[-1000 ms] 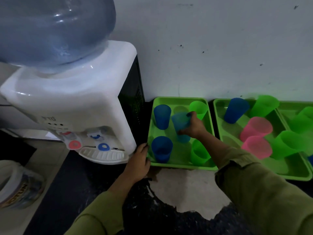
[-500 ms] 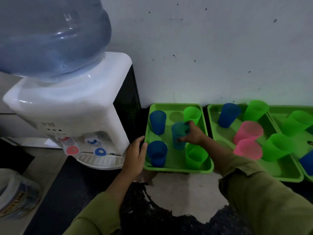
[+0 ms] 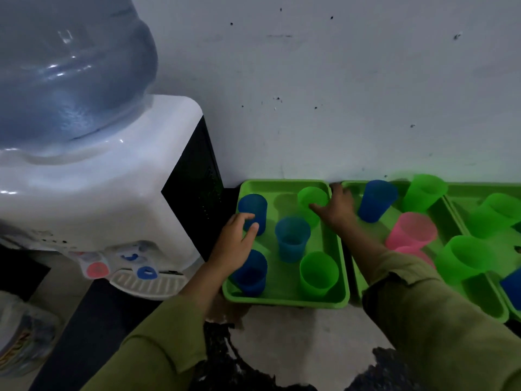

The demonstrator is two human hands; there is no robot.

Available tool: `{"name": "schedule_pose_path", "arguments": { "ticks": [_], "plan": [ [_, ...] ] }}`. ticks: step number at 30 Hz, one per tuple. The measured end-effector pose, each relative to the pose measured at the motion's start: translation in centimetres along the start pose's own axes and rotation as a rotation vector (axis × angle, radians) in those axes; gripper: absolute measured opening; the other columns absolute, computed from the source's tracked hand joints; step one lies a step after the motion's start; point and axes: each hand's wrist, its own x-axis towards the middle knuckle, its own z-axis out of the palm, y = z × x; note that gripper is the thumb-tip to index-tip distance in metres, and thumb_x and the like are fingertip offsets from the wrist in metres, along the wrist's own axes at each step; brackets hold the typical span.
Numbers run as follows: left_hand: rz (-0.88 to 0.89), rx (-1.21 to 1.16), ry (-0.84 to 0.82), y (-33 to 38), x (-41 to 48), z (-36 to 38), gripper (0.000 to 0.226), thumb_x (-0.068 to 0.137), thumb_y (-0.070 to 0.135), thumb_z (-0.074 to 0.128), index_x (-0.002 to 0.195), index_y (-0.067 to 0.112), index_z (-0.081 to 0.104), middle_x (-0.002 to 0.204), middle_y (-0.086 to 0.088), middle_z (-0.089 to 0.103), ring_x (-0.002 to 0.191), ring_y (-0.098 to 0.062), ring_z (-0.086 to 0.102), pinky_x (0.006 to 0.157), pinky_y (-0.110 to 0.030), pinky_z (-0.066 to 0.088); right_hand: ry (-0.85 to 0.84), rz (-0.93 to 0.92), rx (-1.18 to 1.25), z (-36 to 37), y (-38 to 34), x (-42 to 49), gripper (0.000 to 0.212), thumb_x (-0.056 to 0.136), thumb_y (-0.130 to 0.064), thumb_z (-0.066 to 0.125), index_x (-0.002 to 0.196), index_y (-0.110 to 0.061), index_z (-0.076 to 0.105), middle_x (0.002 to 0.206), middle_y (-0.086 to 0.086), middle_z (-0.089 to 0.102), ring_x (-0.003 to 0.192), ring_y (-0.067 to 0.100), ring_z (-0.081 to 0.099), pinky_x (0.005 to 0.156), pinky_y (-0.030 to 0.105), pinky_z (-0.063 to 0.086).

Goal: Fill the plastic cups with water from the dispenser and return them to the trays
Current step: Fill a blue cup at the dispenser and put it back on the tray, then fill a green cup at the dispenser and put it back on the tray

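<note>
Curling fingers (image 3: 241, 217): on your left hand (image 3: 235, 245) the index and thumb bend into a half-ring at the near side of the dark blue cup (image 3: 253, 206); this view does not tell whether they touch or clamp it
Spread fingers (image 3: 320, 208): on your right hand (image 3: 337, 211) they lie fairly straight and wide, holding nothing; one tip is at the far green cup (image 3: 310, 197), another reaches the tray's far right corner; the hand is blurred
Dark blue cup: upright in the far left corner of the left tray (image 3: 284, 299)
Second dark blue cup (image 3: 251, 279): near left corner, partly behind your left wrist
Light blue cup (image 3: 291, 241): upright in the tray's middle, apart from both hands; you cannot tell whether it holds water
Near green cup (image 3: 318, 275): upright in the near right corner
Right sleeve (image 3: 423, 320): olive green, crossing the near left corner of the middle tray (image 3: 496, 317)
Middle tray: just beside the left tray's right edge, carrying a blue cup (image 3: 376, 201) and a green cup (image 3: 424, 193) along its far edge, pink cups (image 3: 413, 230) in the middle and a big green cup (image 3: 465, 261) toward the right edge
Dispenser (image 3: 98, 187): just left of the left tray, blue bottle (image 3: 64, 74) on top, red tap (image 3: 95, 269) and blue tap (image 3: 146, 273) above the drip grille (image 3: 146, 286)
</note>
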Motion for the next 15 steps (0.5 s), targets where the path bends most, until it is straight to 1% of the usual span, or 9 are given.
{"name": "schedule_pose_path", "arguments": {
  "ticks": [2,4,5,7,9,10,12,15],
  "plan": [
    [-0.004,0.023,-0.038,-0.1,0.3,0.1,0.030,0.096,0.029,0.046,0.121,0.014,0.052,0.125,-0.002,0.052,0.114,-0.014,0.050,0.088,-0.019,0.034,-0.090,0.002,-0.006,0.5,-0.2,0.9,0.089,0.071,-0.036,0.078,0.137,-0.001,0.031,0.139,0.025,0.036,0.128,0.037,0.036,0.105,0.038,0.031],
    [-0.007,0.037,-0.059,-0.2,0.6,0.2,0.030,0.096,0.029,0.046,0.121,0.014,0.053,0.125,-0.002,0.052,0.112,-0.013,0.050,0.087,-0.018,0.034,-0.183,-0.012,-0.005,1.0,-0.5,1.8,0.097,0.069,-0.040,0.079,0.141,-0.002,0.027,0.143,0.022,0.036,0.131,0.034,0.037,0.108,0.038,0.032],
    [-0.006,0.039,-0.067,-0.3,0.7,0.2,0.030,0.096,0.029,0.046,0.121,0.014,0.053,0.125,-0.002,0.052,0.112,-0.012,0.050,0.087,-0.019,0.034,-0.215,-0.024,-0.022,1.2,-0.6,2.0,0.095,0.070,-0.039,0.079,0.141,-0.001,0.028,0.142,0.021,0.038,0.130,0.034,0.039,0.107,0.037,0.033],
    [-0.009,0.036,-0.084,-0.4,0.8,0.2,0.030,0.096,0.028,0.047,0.121,0.014,0.053,0.125,-0.002,0.052,0.112,-0.013,0.050,0.088,-0.019,0.035,-0.243,-0.032,-0.078,1.5,-0.5,2.2,0.081,0.078,-0.031,0.073,0.140,-0.001,0.032,0.139,0.023,0.043,0.127,0.036,0.043,0.103,0.036,0.034],
    [-0.012,0.035,-0.095,-0.5,0.8,0.2,0.029,0.095,0.028,0.047,0.120,0.014,0.053,0.124,-0.002,0.052,0.112,-0.013,0.050,0.089,-0.020,0.036,-0.221,-0.041,-0.124,1.6,-0.1,2.2,0.059,0.086,-0.015,0.061,0.138,0.000,0.036,0.132,0.027,0.050,0.119,0.041,0.048,0.098,0.038,0.037],
    [-0.010,0.034,-0.098,-0.6,0.8,0.3,0.028,0.095,0.028,0.047,0.119,0.014,0.054,0.123,-0.002,0.053,0.112,-0.013,0.050,0.089,-0.020,0.036,-0.200,-0.039,-0.140,1.5,0.0,2.1,0.052,0.087,-0.007,0.054,0.136,0.001,0.039,0.127,0.029,0.052,0.115,0.042,0.050,0.096,0.039,0.037],
    [-0.001,0.033,-0.102,-0.7,0.7,0.3,0.027,0.095,0.028,0.047,0.118,0.014,0.054,0.121,-0.001,0.053,0.110,-0.012,0.050,0.088,-0.019,0.035,-0.168,-0.014,-0.154,1.1,0.2,2.0,0.047,0.085,0.002,0.047,0.132,0.003,0.045,0.123,0.031,0.055,0.113,0.044,0.051,0.096,0.040,0.038],
    [0.021,0.016,-0.113,-0.6,0.6,0.3,0.027,0.095,0.028,0.048,0.118,0.016,0.054,0.121,0.001,0.053,0.111,-0.011,0.050,0.088,-0.020,0.035,-0.111,-0.017,-0.136,0.2,-0.3,1.5,0.043,0.085,0.004,0.044,0.128,0.004,0.049,0.120,0.031,0.056,0.111,0.044,0.052,0.094,0.040,0.039]
  ]
}}
